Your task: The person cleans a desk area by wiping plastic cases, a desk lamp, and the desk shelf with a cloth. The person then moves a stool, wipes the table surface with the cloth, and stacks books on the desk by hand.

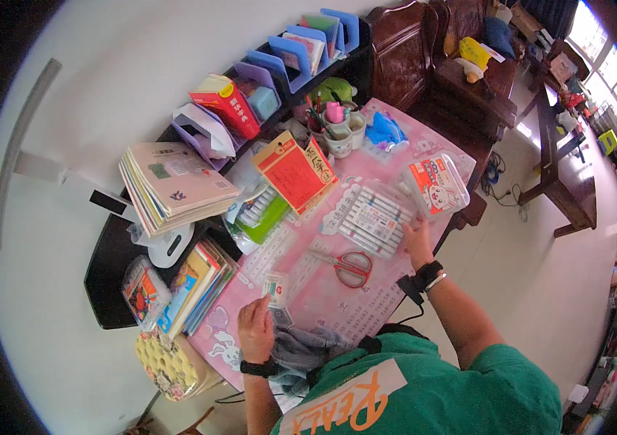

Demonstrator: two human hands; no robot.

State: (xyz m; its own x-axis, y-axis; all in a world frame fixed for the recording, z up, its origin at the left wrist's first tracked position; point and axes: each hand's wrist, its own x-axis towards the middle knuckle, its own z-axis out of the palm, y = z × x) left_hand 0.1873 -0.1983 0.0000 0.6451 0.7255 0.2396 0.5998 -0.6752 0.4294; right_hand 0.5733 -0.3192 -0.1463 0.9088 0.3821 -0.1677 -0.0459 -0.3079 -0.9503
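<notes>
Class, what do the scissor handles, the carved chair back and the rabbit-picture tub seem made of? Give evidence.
Scissor handles: probably smooth plastic, given the red colouring.
Carved chair back: likely polished wood, dark brown with a sheen.
Rabbit-picture tub: glossy plastic, apparently, with see-through edges.

bright window glare upper right, curved fisheye edges, dark corners

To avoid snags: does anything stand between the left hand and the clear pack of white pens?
Yes: the small white box at the left hand, then the red-handled scissors lying flat before the clear pack.
</notes>
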